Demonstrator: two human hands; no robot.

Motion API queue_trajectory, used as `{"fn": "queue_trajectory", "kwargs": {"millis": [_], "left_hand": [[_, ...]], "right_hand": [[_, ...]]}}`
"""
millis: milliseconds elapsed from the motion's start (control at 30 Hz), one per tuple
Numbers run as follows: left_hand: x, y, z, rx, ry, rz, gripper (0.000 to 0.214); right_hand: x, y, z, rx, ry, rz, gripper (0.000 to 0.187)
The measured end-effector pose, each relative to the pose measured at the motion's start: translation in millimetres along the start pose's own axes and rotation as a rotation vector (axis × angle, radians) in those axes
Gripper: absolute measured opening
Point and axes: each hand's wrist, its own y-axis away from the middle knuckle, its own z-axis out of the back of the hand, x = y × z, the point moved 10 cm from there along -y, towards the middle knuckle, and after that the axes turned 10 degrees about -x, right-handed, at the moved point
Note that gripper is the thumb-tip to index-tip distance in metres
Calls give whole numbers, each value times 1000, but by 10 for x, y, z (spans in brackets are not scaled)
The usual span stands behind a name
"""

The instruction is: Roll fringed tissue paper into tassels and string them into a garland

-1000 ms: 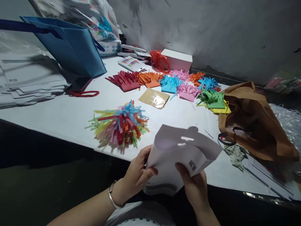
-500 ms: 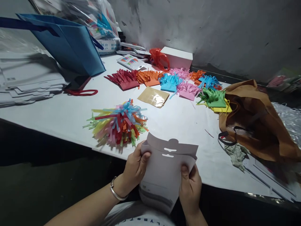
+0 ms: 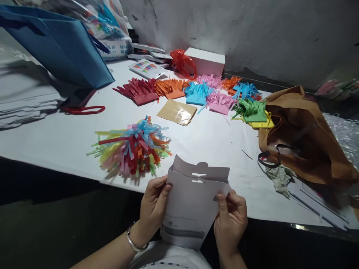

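A white paper packaging sleeve (image 3: 190, 201) with a hang-hole slot at its top stands tilted over the table's front edge. Its mouth gapes a little between front and back panels. My left hand (image 3: 153, 203) pinches its left edge, thumb on the front. My right hand (image 3: 231, 215) grips the upper right edge, and that corner bends under the thumb. Just beyond, to the left, lies a multicoloured bunch of tissue tassels (image 3: 134, 147). Behind it is a shiny tan packet (image 3: 177, 111).
A row of fringed tissue bundles, such as dark red (image 3: 143, 91) and green (image 3: 254, 111), crosses the back. A brown bag (image 3: 316, 149) lies open at right. At left are a blue bag (image 3: 70, 52) and stacked white sleeves (image 3: 25, 112). A white box (image 3: 206, 61) sits by the wall.
The sleeve's mouth has opened wider. My right hand has moved up and outward along its edge, bending the corner. The whole view has shifted slightly.
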Motion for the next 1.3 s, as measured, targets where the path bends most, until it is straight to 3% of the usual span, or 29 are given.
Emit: {"fn": "queue_trajectory", "kwargs": {"millis": [233,333,433,533,600,667,767,833,1000,1067,1100,1167,1200,1267,1300], "left_hand": [[215,-9,-47,-8,207,339,18],[244,-34,-47,-23,235,438,23],[110,-74,-67,31,149,348,23],[-135,-61,-90,73,87,110,18],[-301,-19,-70,49,95,-67,25],[-384,44,-133,97,20,-184,38],[-370,119,-296,234,-174,-239,59],[-387,132,-326,260,-189,-255,65],[-385,59,-255,199,-120,-209,45],[-375,34,-230,175,-124,-210,43],[-370,26,-217,160,-132,-213,44],[-365,20,-195,132,-154,-220,46],[-373,25,-191,124,-161,-229,48],[-411,42,-199,127,-154,-256,50],[-436,50,-204,132,-145,-272,52]], "right_hand": [[-260,-81,-230,120,-320,-572,38],[-302,-119,-180,86,-302,-597,42],[-305,-170,-100,44,-281,-526,40],[-231,-247,16,-38,-224,-399,34],[-145,-295,127,-132,-180,-312,32],[-86,-306,166,-148,-149,-277,34],[-99,-247,79,17,-100,-303,36],[-168,-182,70,106,-30,-323,30],[-345,-102,136,158,119,-342,28],[-223,-148,109,160,156,-221,29],[-53,-202,118,117,156,-78,33],[469,-233,147,-3,171,350,49],[723,-168,73,12,218,579,56],[988,41,-290,255,399,922,63],[992,135,-481,422,492,1002,64]]}}
